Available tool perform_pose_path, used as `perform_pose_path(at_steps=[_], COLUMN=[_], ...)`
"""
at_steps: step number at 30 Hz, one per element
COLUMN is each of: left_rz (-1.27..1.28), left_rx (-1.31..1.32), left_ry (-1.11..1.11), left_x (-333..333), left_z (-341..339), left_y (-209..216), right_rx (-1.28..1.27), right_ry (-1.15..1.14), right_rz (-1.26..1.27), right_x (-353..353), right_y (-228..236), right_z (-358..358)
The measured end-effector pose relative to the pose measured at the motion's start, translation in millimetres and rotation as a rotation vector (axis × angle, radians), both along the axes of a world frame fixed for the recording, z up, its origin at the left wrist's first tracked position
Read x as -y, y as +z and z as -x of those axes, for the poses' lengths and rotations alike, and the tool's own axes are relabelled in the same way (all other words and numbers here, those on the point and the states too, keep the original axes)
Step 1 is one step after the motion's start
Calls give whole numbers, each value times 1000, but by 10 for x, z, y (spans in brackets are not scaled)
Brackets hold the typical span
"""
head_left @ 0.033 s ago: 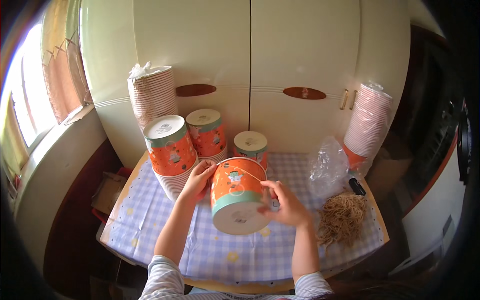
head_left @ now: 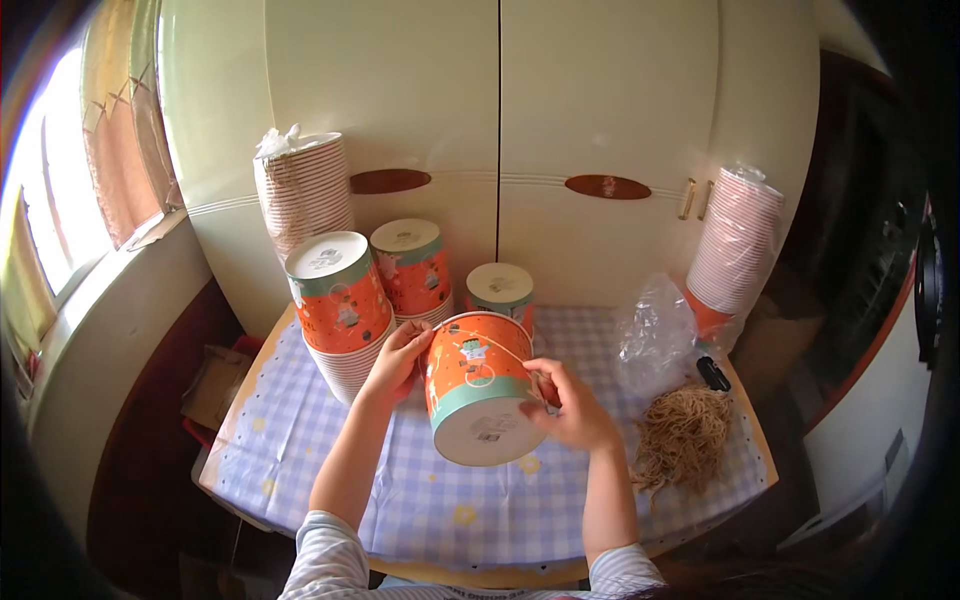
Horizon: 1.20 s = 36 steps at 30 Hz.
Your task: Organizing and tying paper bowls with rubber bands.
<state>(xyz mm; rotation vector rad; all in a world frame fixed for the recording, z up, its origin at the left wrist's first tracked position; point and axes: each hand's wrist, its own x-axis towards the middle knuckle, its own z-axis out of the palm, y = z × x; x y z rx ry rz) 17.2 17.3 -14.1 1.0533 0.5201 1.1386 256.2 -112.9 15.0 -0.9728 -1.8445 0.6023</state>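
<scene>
A round orange paper tub [head_left: 474, 358] with a green band and a white base hangs tilted over the table, base toward me. My left hand [head_left: 398, 360] is closed on its rim at the upper left. A thin light cord [head_left: 508, 350] crosses the tub's side, from near the rim to my right hand [head_left: 568, 402]. The thumb and fingers of that hand are bent together at the cord's end, close against the tub's right side. Behind are upside-down tubs of the same kind: a left front stack [head_left: 345, 305], a second stack [head_left: 412, 268] and a shorter one [head_left: 500, 287].
A bundle of tan cords [head_left: 684, 436] lies at the right, beside a small black object [head_left: 714, 374] and a crumpled clear plastic bag [head_left: 655, 325]. Tall wrapped tub stacks stand at back left [head_left: 302, 190] and back right [head_left: 738, 240]. A checked cloth [head_left: 440, 525] covers the table before pale cupboard doors [head_left: 610, 90].
The tub has turned slightly in my hands, its base shifting a little to the right. Both hands stay nearly in place.
</scene>
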Motion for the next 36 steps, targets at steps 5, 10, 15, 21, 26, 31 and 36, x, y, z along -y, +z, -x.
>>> perform_pose_path(at_steps=[5, 10, 15, 21, 26, 31, 36], left_rz=[-153, -595, -1082, -1114, -889, -865, -813], left_rx=[78, -124, -770, -783, -614, -501, -537], left_ry=[-19, 3, 388, 713, 548, 423, 435], left_x=[-143, -227, -233, -623, -1028, -1333, -1566], left_z=[-176, -179, -295, -654, -773, -915, -955], left_y=[-47, -180, -88, 41, 26, -92, -340], right_rx=[-423, -793, -866, -704, -600, -679, -602], right_ry=[-101, -276, -259, -196, -223, -224, -297], right_rz=[-77, -100, -22, -86, -13, 49, 288], right_x=[-291, -574, -975, -1629, -2093, -2388, -2404], right_y=[-181, -264, -123, 159, 229, 87, -5], right_z=[-67, -155, -245, -298, -404, -553, -541])
